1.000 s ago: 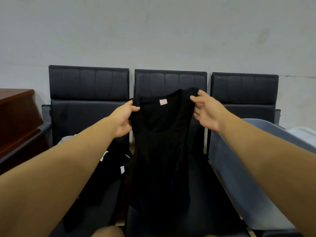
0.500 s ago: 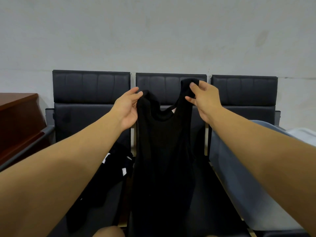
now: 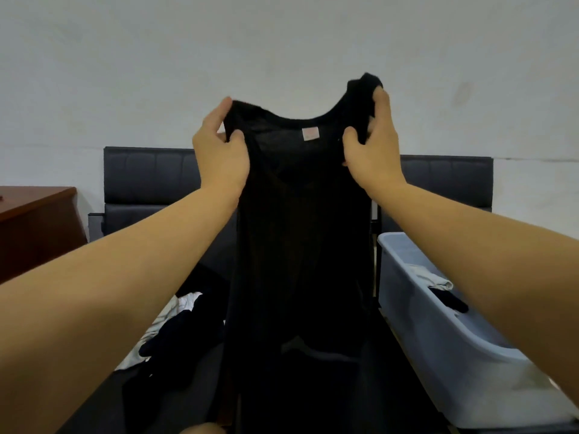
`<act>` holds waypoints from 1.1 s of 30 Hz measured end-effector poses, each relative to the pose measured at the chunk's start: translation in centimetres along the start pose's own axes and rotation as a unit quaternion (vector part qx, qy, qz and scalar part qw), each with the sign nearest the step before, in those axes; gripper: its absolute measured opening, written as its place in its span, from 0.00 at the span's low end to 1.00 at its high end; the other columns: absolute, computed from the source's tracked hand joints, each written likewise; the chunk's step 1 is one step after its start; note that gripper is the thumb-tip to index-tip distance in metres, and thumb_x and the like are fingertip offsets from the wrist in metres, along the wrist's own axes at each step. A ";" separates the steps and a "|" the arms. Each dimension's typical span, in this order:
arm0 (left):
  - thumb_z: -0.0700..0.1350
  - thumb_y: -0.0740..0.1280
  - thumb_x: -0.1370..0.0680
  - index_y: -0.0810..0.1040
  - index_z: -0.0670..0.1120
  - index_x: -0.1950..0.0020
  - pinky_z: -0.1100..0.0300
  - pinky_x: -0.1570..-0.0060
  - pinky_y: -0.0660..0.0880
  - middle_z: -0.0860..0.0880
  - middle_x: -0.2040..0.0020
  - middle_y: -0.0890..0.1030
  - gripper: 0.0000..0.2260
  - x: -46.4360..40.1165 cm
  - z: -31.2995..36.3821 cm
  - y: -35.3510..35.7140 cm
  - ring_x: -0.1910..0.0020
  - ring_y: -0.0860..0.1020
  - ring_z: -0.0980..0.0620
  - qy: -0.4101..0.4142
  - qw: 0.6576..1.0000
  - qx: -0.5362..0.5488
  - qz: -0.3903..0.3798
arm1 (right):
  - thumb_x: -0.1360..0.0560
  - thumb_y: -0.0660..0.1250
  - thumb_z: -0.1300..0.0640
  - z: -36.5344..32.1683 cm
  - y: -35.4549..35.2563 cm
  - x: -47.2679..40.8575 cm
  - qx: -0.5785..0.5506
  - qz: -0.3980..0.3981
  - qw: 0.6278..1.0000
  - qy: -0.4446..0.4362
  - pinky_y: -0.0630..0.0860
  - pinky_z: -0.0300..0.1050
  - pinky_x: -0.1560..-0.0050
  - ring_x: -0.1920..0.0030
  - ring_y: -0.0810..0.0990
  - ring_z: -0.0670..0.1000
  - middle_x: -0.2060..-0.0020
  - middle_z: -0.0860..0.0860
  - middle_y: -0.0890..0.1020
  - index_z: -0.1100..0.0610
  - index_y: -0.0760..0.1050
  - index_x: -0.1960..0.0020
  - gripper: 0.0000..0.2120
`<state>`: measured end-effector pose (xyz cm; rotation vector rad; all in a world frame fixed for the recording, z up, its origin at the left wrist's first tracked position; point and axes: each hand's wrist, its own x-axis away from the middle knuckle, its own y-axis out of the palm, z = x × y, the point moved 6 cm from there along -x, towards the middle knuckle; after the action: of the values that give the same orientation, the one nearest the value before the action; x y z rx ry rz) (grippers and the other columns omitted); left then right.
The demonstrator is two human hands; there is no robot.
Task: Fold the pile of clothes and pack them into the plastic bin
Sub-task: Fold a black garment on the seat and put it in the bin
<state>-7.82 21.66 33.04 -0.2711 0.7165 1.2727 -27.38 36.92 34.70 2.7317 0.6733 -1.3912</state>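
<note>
A black sleeveless top (image 3: 300,220) hangs full length in front of me, its pink neck label facing me. My left hand (image 3: 219,148) pinches its left shoulder strap and my right hand (image 3: 372,142) grips the bunched right strap, slightly higher. To the lower left, a pile of black and white clothes (image 3: 175,327) lies on a black seat. At the right stands the pale blue plastic bin (image 3: 438,349), with light and dark folded clothes partly visible inside behind my right forearm.
A row of black padded chairs (image 3: 150,177) lines the grey wall behind the top. A brown wooden desk (image 3: 34,223) stands at the far left. The hanging top hides the middle chair.
Both hands have lifted the top higher, well above the chair backs. The view has tilted, so the bin's inside and the clothes pile now show more.
</note>
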 end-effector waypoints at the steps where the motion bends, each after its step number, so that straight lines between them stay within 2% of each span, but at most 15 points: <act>1: 0.31 0.58 0.20 0.69 0.49 0.23 0.64 0.35 0.73 0.57 0.36 0.77 0.27 0.1 1.2 0.5 0.40 0.78 0.60 0.053 0.998 -0.036 -0.017 | 0.20 0.60 0.56 -0.9 -0.1 0.0 0.051 -0.002 0.998 -0.032 0.81 0.57 0.44 0.45 0.82 0.56 0.39 0.55 0.80 0.46 0.51 0.19 0.33; 2: 0.30 0.56 0.21 0.64 0.49 0.20 0.65 0.27 0.65 0.54 0.27 0.70 0.30 0.3 2.2 0.9 0.28 0.70 0.56 0.102 0.992 -0.074 -0.032 | 0.20 0.59 0.56 -1.7 -0.1 0.0 0.101 0.003 0.993 -0.062 0.81 0.58 0.48 0.52 0.82 0.57 0.46 0.56 0.82 0.48 0.51 0.18 0.32; 4: 0.28 0.53 0.24 0.55 0.48 0.18 0.76 0.29 0.52 0.49 0.19 0.58 0.35 0.7 3.7 1.5 0.20 0.55 0.53 0.178 0.975 -0.129 -0.039 | 0.19 0.58 0.56 -3.2 -0.5 -0.1 0.166 0.028 0.978 -0.119 0.78 0.56 0.57 0.63 0.78 0.55 0.60 0.53 0.79 0.51 0.53 0.19 0.31; 7: 0.26 0.52 0.25 0.50 0.45 0.17 0.84 0.39 0.55 0.45 0.18 0.52 0.36 1.7 5.1 2.2 0.20 0.51 0.51 0.255 0.952 -0.163 -0.042 | 0.19 0.58 0.56 -4.1 -1.0 -0.3 0.207 0.063 0.962 -0.166 0.74 0.51 0.61 0.65 0.74 0.53 0.62 0.49 0.74 0.55 0.57 0.20 0.28; 9: 0.26 0.53 0.24 0.49 0.44 0.17 0.86 0.46 0.58 0.44 0.18 0.51 0.36 1.8 4.6 2.5 0.20 0.51 0.54 0.262 0.944 -0.196 -0.037 | 0.19 0.58 0.57 -3.9 -0.9 -0.3 0.218 0.069 0.957 -0.179 0.71 0.49 0.63 0.67 0.73 0.53 0.63 0.49 0.73 0.56 0.59 0.21 0.28; 12: 0.27 0.55 0.23 0.47 0.47 0.17 0.86 0.53 0.62 0.46 0.17 0.49 0.37 1.3 2.5 2.8 0.28 0.48 0.70 0.239 0.942 -0.229 -0.044 | 0.20 0.59 0.57 -2.3 0.0 0.0 0.230 0.061 0.955 -0.177 0.65 0.45 0.64 0.70 0.69 0.50 0.65 0.47 0.71 0.56 0.60 0.21 0.28; 14: 0.27 0.55 0.23 0.45 0.50 0.17 0.78 0.53 0.72 0.48 0.17 0.47 0.39 1.1 0.3 3.0 0.35 0.49 0.79 0.217 0.942 -0.248 -0.062 | 0.20 0.59 0.57 -0.2 0.9 0.1 0.236 0.040 0.958 -0.158 0.64 0.44 0.64 0.71 0.67 0.47 0.67 0.45 0.69 0.55 0.59 0.20 0.28; 15: 0.26 0.55 0.23 0.45 0.51 0.17 0.67 0.56 0.77 0.49 0.17 0.47 0.40 1.1 -0.9 3.1 0.36 0.55 0.78 0.200 0.943 -0.257 -0.072 | 0.19 0.59 0.57 1.0 1.4 0.3 0.238 0.025 0.959 -0.149 0.65 0.44 0.64 0.70 0.68 0.46 0.66 0.45 0.69 0.55 0.58 0.20 0.28; 17: 0.26 0.56 0.23 0.43 0.54 0.17 0.49 0.62 0.77 0.51 0.17 0.47 0.41 0.9 -3.9 3.4 0.44 0.72 0.65 0.160 0.943 -0.274 -0.097 | 0.19 0.59 0.57 3.8 2.6 0.6 0.242 -0.009 0.962 -0.126 0.67 0.45 0.63 0.69 0.69 0.44 0.63 0.46 0.72 0.53 0.57 0.20 0.29; 19: 0.27 0.56 0.22 0.42 0.56 0.18 0.47 0.64 0.75 0.51 0.17 0.46 0.41 0.6 -6.9 3.8 0.54 0.76 0.56 0.132 0.938 -0.296 -0.122 | 0.19 0.59 0.57 6.8 3.9 0.9 0.244 -0.041 0.964 -0.100 0.69 0.46 0.62 0.68 0.70 0.43 0.61 0.45 0.73 0.52 0.55 0.20 0.29; 21: 0.28 0.56 0.21 0.41 0.56 0.18 0.48 0.63 0.76 0.51 0.17 0.45 0.41 0.0 -9.9 4.3 0.54 0.74 0.55 0.115 0.931 -0.315 -0.147 | 0.19 0.59 0.57 10.0 5.3 1.1 0.232 -0.076 0.967 -0.074 0.70 0.46 0.64 0.68 0.72 0.44 0.64 0.44 0.72 0.51 0.53 0.19 0.31; 23: 0.29 0.57 0.20 0.40 0.55 0.18 0.53 0.61 0.78 0.51 0.17 0.44 0.40 -0.7 -12.6 4.9 0.45 0.72 0.58 0.111 0.921 -0.333 -0.167 | 0.19 0.60 0.59 13.0 6.8 1.2 0.204 -0.114 0.971 -0.050 0.69 0.42 0.67 0.69 0.74 0.45 0.66 0.43 0.72 0.51 0.50 0.18 0.33; 26: 0.30 0.57 0.20 0.38 0.55 0.18 0.68 0.58 0.76 0.50 0.17 0.42 0.40 -1.7 -15.8 6.0 0.26 0.64 0.56 0.099 0.918 -0.334 -0.188 | 0.18 0.60 0.60 16.5 8.6 0.9 0.175 -0.140 0.974 -0.018 0.66 0.37 0.70 0.72 0.73 0.46 0.68 0.45 0.73 0.50 0.47 0.18 0.34; 30: 0.29 0.58 0.20 0.38 0.54 0.18 0.81 0.59 0.68 0.50 0.18 0.41 0.41 -1.7 -18.8 7.7 0.27 0.53 0.65 0.072 0.917 -0.321 -0.224 | 0.18 0.60 0.59 19.5 10.0 1.1 0.161 -0.156 0.975 0.001 0.69 0.41 0.73 0.74 0.71 0.47 0.70 0.50 0.74 0.49 0.46 0.18 0.34; 33: 0.29 0.58 0.19 0.39 0.53 0.18 0.86 0.57 0.62 0.49 0.17 0.41 0.40 -0.4 -21.1 8.0 0.24 0.53 0.58 0.036 0.918 -0.304 -0.253 | 0.18 0.60 0.57 21.9 10.8 2.4 0.130 -0.188 0.973 0.025 0.78 0.54 0.69 0.70 0.77 0.54 0.63 0.56 0.81 0.43 0.46 0.20 0.34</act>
<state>-22.49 11.93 18.88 -0.9534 0.2567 0.9525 -38.97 23.83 17.57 2.9611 1.1395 -1.5830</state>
